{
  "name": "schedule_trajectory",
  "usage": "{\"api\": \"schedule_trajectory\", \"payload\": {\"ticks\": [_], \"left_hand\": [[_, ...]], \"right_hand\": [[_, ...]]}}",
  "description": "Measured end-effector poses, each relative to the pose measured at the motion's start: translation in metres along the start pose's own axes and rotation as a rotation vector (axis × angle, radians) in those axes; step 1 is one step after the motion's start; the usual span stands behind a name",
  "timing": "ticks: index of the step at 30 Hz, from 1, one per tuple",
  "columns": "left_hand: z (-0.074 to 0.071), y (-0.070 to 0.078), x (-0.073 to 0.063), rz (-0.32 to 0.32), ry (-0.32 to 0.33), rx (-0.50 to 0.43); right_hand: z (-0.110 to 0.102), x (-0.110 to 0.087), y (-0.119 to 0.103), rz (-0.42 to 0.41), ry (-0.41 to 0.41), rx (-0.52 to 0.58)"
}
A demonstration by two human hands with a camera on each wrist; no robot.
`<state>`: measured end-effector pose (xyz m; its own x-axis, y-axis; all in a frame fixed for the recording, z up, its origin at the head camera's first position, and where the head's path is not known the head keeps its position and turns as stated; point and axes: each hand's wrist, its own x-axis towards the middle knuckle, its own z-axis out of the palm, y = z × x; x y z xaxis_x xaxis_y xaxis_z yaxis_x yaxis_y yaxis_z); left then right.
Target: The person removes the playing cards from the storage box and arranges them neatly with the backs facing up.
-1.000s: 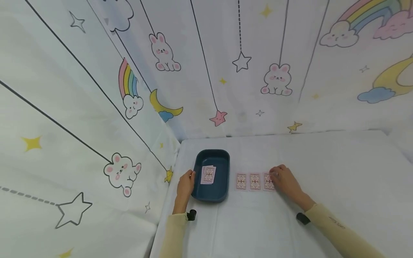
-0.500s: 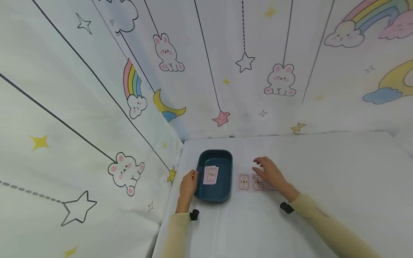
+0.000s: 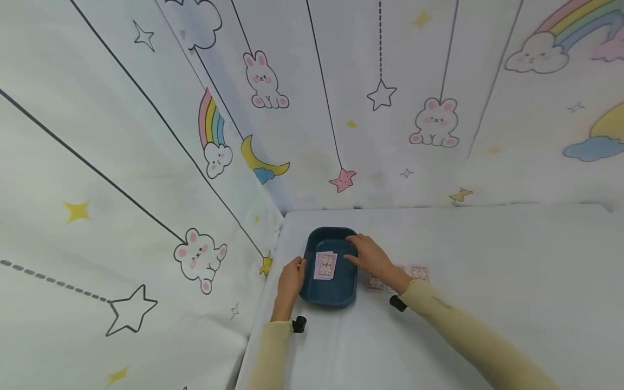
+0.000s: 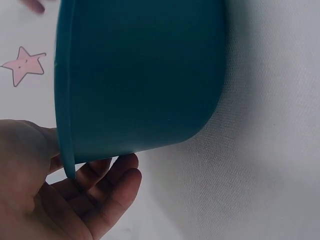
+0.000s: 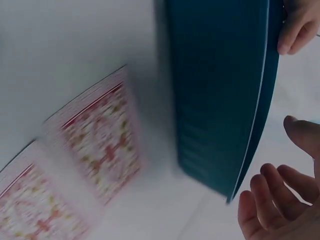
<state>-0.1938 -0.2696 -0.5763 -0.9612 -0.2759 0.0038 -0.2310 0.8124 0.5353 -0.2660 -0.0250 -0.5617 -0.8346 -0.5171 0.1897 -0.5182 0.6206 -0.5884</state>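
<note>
A dark teal plastic tray (image 3: 333, 297) stands on the white table, with a small overlapping pile of playing cards (image 3: 325, 266) lying in it, patterned backs up. At the tray's left rim my left hand (image 3: 291, 279) grips the edge, fingers curled under the lip in the left wrist view. My right hand (image 3: 374, 259) hovers at the right rim, fingertips reaching over it; thumb and fingers are apart and hold nothing. Beneath the right wrist lies a row of three face-down playing cards (image 3: 420, 273), partly hidden by the arm; two cards (image 5: 105, 140) show in the right wrist view.
A white cloth (image 3: 478, 271) covers the table and runs on to the right of the cards. Behind and to the left hang white curtains (image 3: 312, 124) printed with bunnies, stars and rainbows, close to the table's edges.
My right hand has moved left, from the rightmost card across the row to the tray's right rim. The left hand stays on the tray. The head view has shifted slightly left.
</note>
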Motion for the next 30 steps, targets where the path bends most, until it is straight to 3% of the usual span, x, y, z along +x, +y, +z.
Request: {"api": "schedule_trajectory", "payload": {"ticks": [3, 7, 14, 21, 30], "left_hand": [[0.001, -0.002, 0.001, -0.004, -0.003, 0.000], [0.003, -0.004, 0.003, -0.014, 0.004, 0.003], [0.005, -0.004, 0.004, -0.023, -0.006, -0.003], [0.008, -0.003, 0.003, 0.009, 0.001, 0.018], [0.004, -0.003, 0.004, -0.011, -0.004, 0.023]], "right_hand": [[0.010, 0.013, -0.014, -0.015, -0.062, -0.015], [0.022, 0.032, -0.031, -0.004, -0.208, -0.085], [0.035, 0.059, -0.048, 0.116, -0.421, -0.186], [0.054, 0.065, -0.044, 0.179, -0.486, -0.282], [0.066, 0.064, -0.049, 0.116, -0.472, -0.408]]}}
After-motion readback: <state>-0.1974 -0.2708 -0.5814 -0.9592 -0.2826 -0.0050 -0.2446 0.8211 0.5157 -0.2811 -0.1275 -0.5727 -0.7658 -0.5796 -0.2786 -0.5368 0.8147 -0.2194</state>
